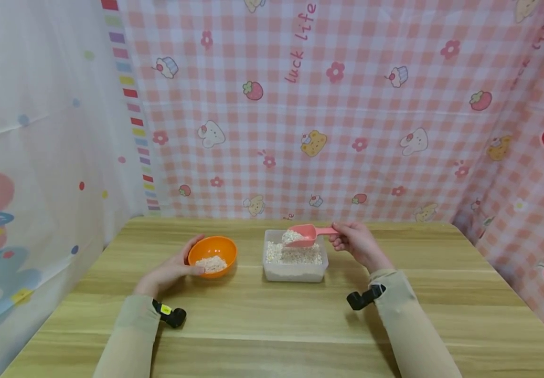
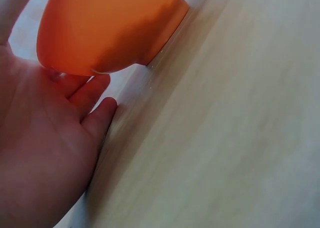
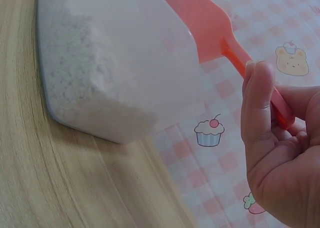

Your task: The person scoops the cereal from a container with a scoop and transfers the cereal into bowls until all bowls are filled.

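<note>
With thumb at the near rim and fingers along the side, my left hand [image 1: 173, 269] holds an orange bowl [image 1: 216, 245] standing on the table. Pale flakes, like rolled oats [image 1: 212, 264], lie in the bottom of it. The left wrist view shows the bowl's outer wall [image 2: 115, 28] and its foot on the wood. My right hand [image 1: 356, 244] pinches the handle of a pink scoop [image 1: 307, 231], heaped with oat-like flakes at its front. That scoop is over a translucent rectangular container [image 1: 296, 274] of the same flakes. In the right wrist view, thumb and fingers close round the handle [image 3: 242, 55].
The wooden table [image 1: 272, 320] carries the bowl on the left and the container near the middle, with a gap between them. A pink checked cloth [image 1: 347, 168] hangs behind the back edge. Each wrist wears a black camera [image 1: 366, 297].
</note>
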